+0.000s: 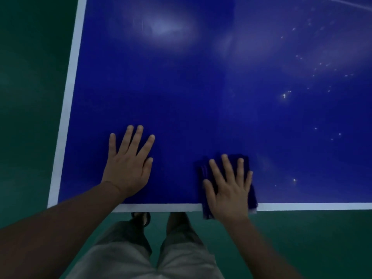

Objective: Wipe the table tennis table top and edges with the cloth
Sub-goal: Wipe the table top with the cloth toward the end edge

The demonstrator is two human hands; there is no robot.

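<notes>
The blue table tennis table (201,87) fills the view, with a white line along its near edge (161,207) and its left edge (68,97). A dark blue folded cloth (204,172) lies at the near edge, hanging slightly over it. My right hand (229,188) presses flat on the cloth with fingers spread. My left hand (128,164) rests flat on the bare table top, fingers apart, holding nothing. Small bright specks (284,95) dot the table's right side.
Green floor (30,97) surrounds the table on the left and in front. My legs in light shorts (141,254) stand just before the near edge, close to the table's left corner (52,202).
</notes>
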